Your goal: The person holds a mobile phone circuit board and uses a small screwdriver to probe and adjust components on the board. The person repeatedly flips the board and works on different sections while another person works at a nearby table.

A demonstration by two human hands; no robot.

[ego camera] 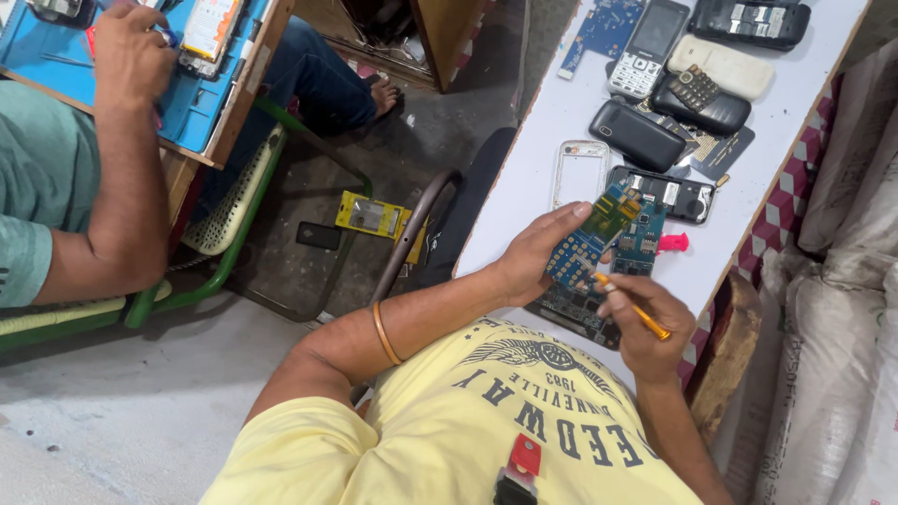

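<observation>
1. Two hands at work just above the near edge of the white surface (561, 122).
2. Right hand (645, 327) is closed around an orange-handled tool (636, 309), gripped like a pen; its tip touches the circuit board.
3. Left hand (538, 248) grasps a blue circuit board (589, 238) with a yellow-green part at its upper end, fingers wrapped behind it, board tilted above the surface.
4. Second blue board (641, 241) lies just beyond the right hand; a small pink piece (673, 243) sits beside it.
5. Farther out: a white phone frame (580, 173), an open phone body (678, 196), black phones (636, 136).
6. Far left of the left hand: another person's hand (131, 51) over a blue mat (192, 98).
</observation>
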